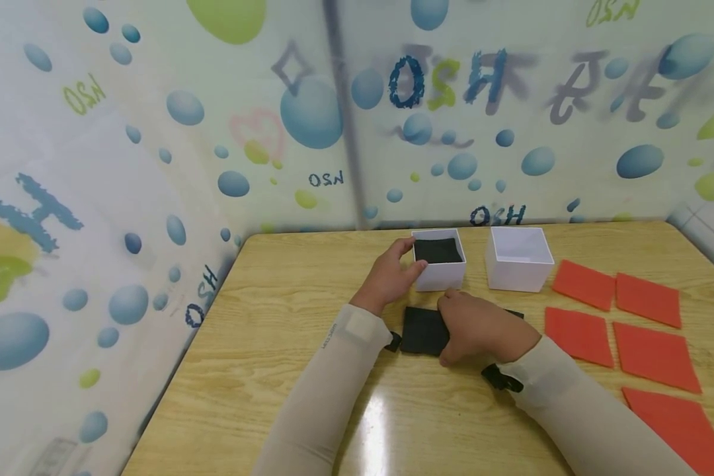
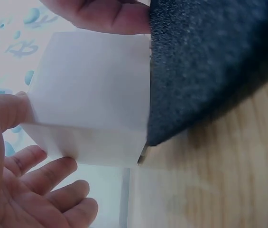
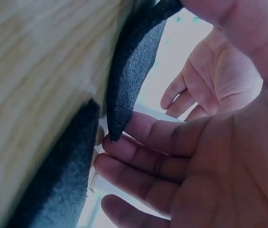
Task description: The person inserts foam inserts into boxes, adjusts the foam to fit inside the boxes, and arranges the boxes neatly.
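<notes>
At the back of the table my left hand (image 1: 389, 277) holds a white open-topped box (image 1: 440, 277) by its left side, thumb at the front rim. Inside this box lies black foam (image 1: 437, 250). In front of it, my right hand (image 1: 482, 327) pinches a black foam sheet (image 1: 422, 330) between thumb and fingers. That sheet bends in the grip, as the right wrist view shows. Another black foam piece (image 3: 53, 175) lies on the table under the right hand, mostly hidden by it in the head view.
A second white box (image 1: 519, 264) stands to the right, its visible inside bare. Several red foam sheets (image 1: 654, 357) lie spread at the table's right side. A patterned curtain (image 1: 428, 132) hangs behind the wooden table (image 1: 274, 317).
</notes>
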A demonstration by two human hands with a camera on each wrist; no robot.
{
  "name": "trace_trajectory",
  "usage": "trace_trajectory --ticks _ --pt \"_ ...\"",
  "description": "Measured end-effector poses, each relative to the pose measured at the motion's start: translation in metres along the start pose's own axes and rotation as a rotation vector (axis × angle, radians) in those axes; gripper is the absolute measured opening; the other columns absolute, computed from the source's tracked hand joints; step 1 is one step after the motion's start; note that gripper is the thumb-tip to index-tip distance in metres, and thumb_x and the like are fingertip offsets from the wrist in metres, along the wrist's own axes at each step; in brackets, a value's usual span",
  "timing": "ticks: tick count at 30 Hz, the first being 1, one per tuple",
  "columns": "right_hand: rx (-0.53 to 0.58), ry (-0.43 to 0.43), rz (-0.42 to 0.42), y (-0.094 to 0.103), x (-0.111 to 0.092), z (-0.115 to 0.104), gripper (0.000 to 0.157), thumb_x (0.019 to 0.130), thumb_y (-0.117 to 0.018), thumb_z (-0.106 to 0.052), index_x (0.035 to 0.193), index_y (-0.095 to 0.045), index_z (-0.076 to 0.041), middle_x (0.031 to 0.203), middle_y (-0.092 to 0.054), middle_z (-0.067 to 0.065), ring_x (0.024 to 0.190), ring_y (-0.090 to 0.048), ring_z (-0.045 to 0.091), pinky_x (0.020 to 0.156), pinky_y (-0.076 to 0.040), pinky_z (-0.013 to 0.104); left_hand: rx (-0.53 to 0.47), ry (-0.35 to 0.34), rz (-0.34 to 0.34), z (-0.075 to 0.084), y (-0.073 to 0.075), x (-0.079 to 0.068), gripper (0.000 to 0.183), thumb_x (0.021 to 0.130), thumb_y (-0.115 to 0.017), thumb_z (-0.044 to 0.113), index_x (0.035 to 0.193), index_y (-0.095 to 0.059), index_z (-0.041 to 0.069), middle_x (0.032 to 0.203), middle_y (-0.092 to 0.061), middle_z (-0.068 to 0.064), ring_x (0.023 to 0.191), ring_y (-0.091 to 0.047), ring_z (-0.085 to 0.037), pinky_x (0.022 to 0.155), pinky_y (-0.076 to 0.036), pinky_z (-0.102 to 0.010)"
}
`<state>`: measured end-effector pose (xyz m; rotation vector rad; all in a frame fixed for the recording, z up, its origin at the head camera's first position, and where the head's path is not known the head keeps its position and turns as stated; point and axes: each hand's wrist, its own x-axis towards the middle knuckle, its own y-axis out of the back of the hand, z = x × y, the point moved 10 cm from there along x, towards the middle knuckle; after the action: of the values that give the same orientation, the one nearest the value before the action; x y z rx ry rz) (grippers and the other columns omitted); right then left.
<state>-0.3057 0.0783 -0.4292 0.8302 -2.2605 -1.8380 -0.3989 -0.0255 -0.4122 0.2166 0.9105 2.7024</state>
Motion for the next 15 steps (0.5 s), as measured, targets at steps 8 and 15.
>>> trace_trajectory --ticks 8,15 --pt "0.082 0.031 0.037 0.012 -0.002 0.004 0.063 0.066 -0.093 -0.028 0.113 -0.061 -0.002 0.098 -0.060 0.005 0.084 -0.058 0.020 0.082 -0.055 0.041 -0.008 0.004 0.005 -0.001 0.000 -0.001 0.064 0.106 -0.064 0.035 0.163 -0.040 0.018 0.165 -0.045 -0.008 0.155 -0.039 -0.025 0.126 -0.034 -0.047" --pt "0.137 0.059 0.045 0.017 0.000 0.008 0.071 0.066 -0.094 -0.029 0.123 -0.060 -0.003 0.108 -0.063 0.004 0.095 -0.060 0.020 0.093 -0.054 0.044 -0.015 0.008 0.007 -0.001 0.000 -0.002 0.064 0.106 -0.065 0.035 0.163 -0.040 0.018 0.165 -0.045 -0.007 0.155 -0.040 -0.025 0.126 -0.035 -0.047"
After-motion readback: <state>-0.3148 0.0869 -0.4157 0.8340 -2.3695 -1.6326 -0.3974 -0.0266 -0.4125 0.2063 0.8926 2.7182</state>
